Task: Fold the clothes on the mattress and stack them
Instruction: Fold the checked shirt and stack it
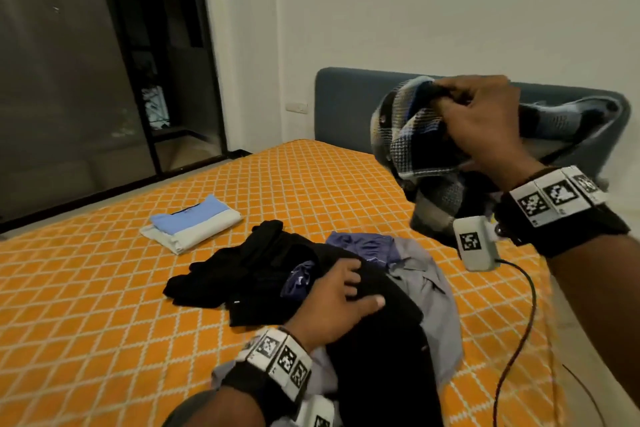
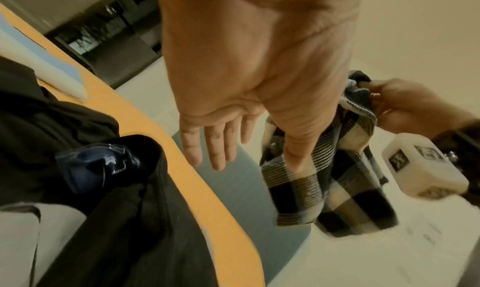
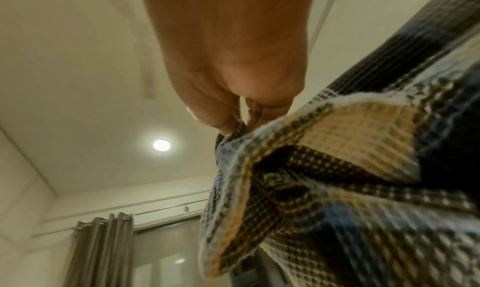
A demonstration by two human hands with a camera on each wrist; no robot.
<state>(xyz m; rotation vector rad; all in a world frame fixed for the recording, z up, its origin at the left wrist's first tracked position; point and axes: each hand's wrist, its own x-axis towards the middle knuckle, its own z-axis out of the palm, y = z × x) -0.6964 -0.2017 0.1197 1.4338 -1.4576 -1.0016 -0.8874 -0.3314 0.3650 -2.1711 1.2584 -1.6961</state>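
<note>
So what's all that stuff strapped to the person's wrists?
Both hands are bare. Each wrist wears a black strap ringed with white tiles bearing black square codes. A small white box hangs beneath the right wrist, with a thin dark cable trailing from it.

Right hand (image 3: 233, 76) fingers (image 3: 221, 121) pinching checked shirt (image 3: 350, 178), ceiling light (image 3: 161, 145), grey curtain (image 3: 101, 250)

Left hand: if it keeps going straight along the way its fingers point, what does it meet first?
Probably the checked shirt hanging from the right hand. The left hand is open over the black clothes, its fingers pointing up the mattress toward the shirt, though depth is unclear.
</note>
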